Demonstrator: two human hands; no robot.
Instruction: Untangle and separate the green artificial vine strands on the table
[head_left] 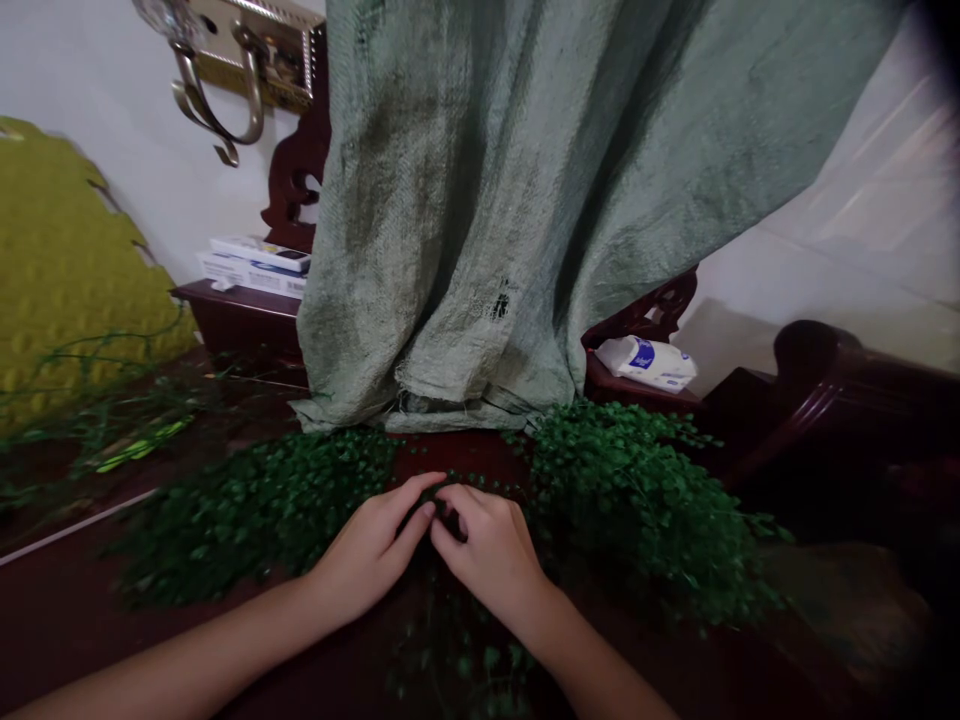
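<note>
Fingertips almost meeting, my left hand [379, 540] and my right hand [491, 535] come together low in the middle of the view. Both are closed in a pinch around the dark stem of a green leafy sprig [491, 660], whose small leaves spread out beneath my wrists. The fingers partly hide the held part, and it is dim there. A heap of small-leaved green sprigs [247, 510] lies beside my left hand. Another heap of green sprigs [637, 500] lies to the right of my right hand.
A large grey-green woven sack [465, 220] hangs behind the dark red wooden surface [67, 620]. Boxes [255, 268] rest at the back left, a tissue pack [646, 362] at the back right. Thin green stems [142, 400] and a yellow foam mat [75, 270] are at the left.
</note>
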